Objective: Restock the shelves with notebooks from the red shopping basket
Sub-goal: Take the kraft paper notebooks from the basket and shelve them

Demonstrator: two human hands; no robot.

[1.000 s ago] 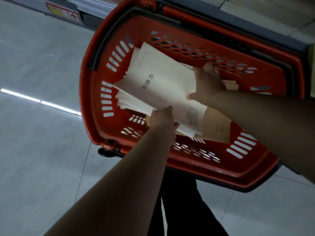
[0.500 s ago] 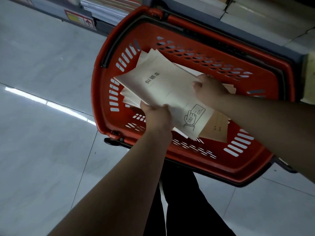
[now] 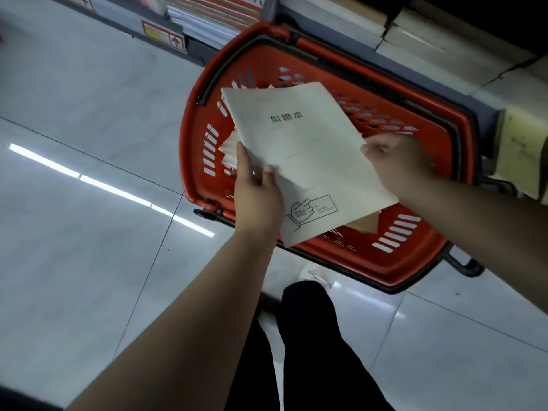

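A person stands over a red shopping basket (image 3: pixel 415 262) that sits on the pale tiled floor (image 3: pixel 74 262), close against the base of a shelf (image 3: pixel 430 40). Both hands hold a stack of pale cream notebooks (image 3: pixel 305 161) above the basket's open top. The left hand (image 3: pixel 256 191) grips the stack's left edge, thumb lying on the top cover and fingers curled beneath. The right hand (image 3: pixel 394 161) clamps the opposite edge, thumb pressed on the cover and fingers wrapped under, so the two hands sit apart with the stack between them. The top cover carries a short line of printed characters near its far end and a small line drawing of a hand with a card near the corner closest to the person. The stack is tilted, its far end toward the shelf. More loose pale notebooks (image 3: pixel 229 149) show beneath the left edge of the held stack, down inside the basket, and a brown-covered notebook (image 3: pixel 366 222) peeks out under the near corner. The basket's black handle (image 3: pixel 225 72) lies folded along the rim. On the lowest shelf level, rows of stacked books (image 3: pixel 213 16) lie flat behind the basket. The person's dark trouser legs (image 3: pixel 311 351) and a white shoe (image 3: pixel 314 275) show at the bottom.
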